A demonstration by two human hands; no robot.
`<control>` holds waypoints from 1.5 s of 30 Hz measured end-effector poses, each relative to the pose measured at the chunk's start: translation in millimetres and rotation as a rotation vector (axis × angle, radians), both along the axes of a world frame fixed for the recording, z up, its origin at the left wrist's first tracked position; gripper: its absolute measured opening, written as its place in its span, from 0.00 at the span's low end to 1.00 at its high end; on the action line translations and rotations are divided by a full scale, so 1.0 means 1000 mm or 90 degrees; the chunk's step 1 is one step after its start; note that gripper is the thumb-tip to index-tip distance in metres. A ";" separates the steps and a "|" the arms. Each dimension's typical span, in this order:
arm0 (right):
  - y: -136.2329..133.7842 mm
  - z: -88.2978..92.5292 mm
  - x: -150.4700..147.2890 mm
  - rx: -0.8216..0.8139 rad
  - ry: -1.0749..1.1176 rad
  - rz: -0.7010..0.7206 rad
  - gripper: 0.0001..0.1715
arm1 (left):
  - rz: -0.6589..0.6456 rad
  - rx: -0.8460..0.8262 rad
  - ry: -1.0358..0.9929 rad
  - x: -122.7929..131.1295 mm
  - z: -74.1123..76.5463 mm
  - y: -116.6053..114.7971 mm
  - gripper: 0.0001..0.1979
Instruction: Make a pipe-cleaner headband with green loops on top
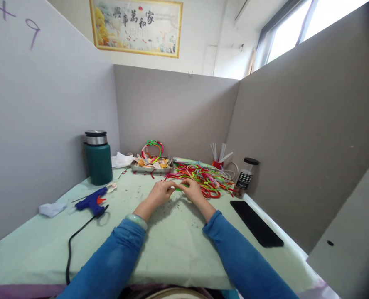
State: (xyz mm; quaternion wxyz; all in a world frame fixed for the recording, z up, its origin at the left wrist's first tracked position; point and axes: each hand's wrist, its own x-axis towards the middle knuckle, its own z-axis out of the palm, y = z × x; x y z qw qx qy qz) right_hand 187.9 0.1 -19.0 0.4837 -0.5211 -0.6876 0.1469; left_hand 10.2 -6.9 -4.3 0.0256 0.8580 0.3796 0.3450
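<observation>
Over the middle of the table, my left hand [161, 193] and my right hand [191, 192] meet fingertip to fingertip. Both are closed in a pinch on a short green pipe cleaner [180, 189], most of it hidden by the fingers. Just beyond them lies a tangled pile of pipe cleaners [200, 176] in red, green, yellow and pink. A ring of twisted pipe cleaners [153, 143] with green loops on top stands on a metal tray [151, 170] holding many small pale and yellow pieces.
At the left are a blue glue gun [92, 202] with a black cord, a white cloth [52, 209] and a green bottle [99, 162]. A black phone-like slab [257, 223], a dark-lidded jar [246, 178] and a red holder [217, 165] with white sticks stand or lie right. Grey partitions [175, 112] enclose the table.
</observation>
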 end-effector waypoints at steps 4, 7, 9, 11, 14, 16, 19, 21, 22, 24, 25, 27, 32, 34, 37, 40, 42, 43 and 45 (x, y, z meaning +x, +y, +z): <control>0.002 -0.002 0.001 0.007 0.028 0.011 0.14 | -0.002 -0.002 -0.013 0.000 -0.001 0.002 0.13; 0.005 -0.003 0.003 0.029 0.074 -0.014 0.18 | 0.024 -0.009 -0.053 0.001 0.000 0.004 0.12; 0.007 -0.003 0.004 0.047 0.118 -0.046 0.22 | 0.047 -0.021 -0.090 0.000 0.001 0.005 0.11; 0.009 -0.003 0.006 0.063 0.153 -0.078 0.24 | 0.070 -0.028 -0.120 0.000 0.002 0.006 0.11; 0.007 -0.002 0.006 0.052 0.159 -0.094 0.23 | 0.092 -0.030 -0.141 -0.001 0.004 0.007 0.11; 0.004 -0.001 0.004 0.006 0.137 -0.063 0.23 | 0.100 -0.036 -0.149 -0.001 0.004 0.007 0.10; -0.002 0.000 -0.002 -0.028 0.080 0.010 0.22 | 0.101 -0.041 -0.156 -0.001 0.004 0.007 0.09; -0.006 0.000 -0.006 -0.007 0.029 0.056 0.19 | 0.097 -0.041 -0.160 -0.001 0.004 0.007 0.09; -0.008 0.000 -0.008 0.007 0.006 0.080 0.17 | 0.095 -0.039 -0.160 -0.001 0.004 0.007 0.09; -0.010 -0.001 -0.012 0.025 -0.025 0.121 0.13 | 0.096 -0.030 -0.162 -0.001 0.005 0.008 0.08; -0.011 -0.002 -0.014 0.028 -0.036 0.131 0.11 | 0.099 -0.023 -0.164 -0.001 0.005 0.008 0.08; -0.012 -0.003 -0.017 0.022 -0.051 0.133 0.09 | 0.104 -0.020 -0.176 -0.002 0.006 0.009 0.07; -0.014 -0.004 -0.021 0.032 -0.078 0.148 0.08 | 0.084 -0.108 -0.201 -0.001 0.008 0.009 0.09; -0.014 -0.004 -0.021 0.047 -0.095 0.152 0.08 | 0.082 -0.118 -0.195 0.000 0.008 0.008 0.09; -0.012 -0.005 -0.021 0.061 -0.105 0.131 0.08 | 0.080 -0.107 -0.171 0.001 0.008 0.007 0.09; -0.011 -0.005 -0.021 0.087 -0.091 0.095 0.09 | 0.079 -0.084 -0.154 0.001 0.007 0.006 0.10; -0.011 -0.004 -0.020 0.108 -0.075 0.085 0.10 | 0.090 -0.071 -0.154 0.000 0.006 0.007 0.11; -0.012 -0.004 -0.020 0.109 -0.067 0.086 0.10 | 0.097 -0.070 -0.155 0.000 0.006 0.008 0.10; -0.013 -0.002 -0.019 0.090 -0.057 0.091 0.10 | 0.100 -0.082 -0.160 -0.001 0.005 0.008 0.10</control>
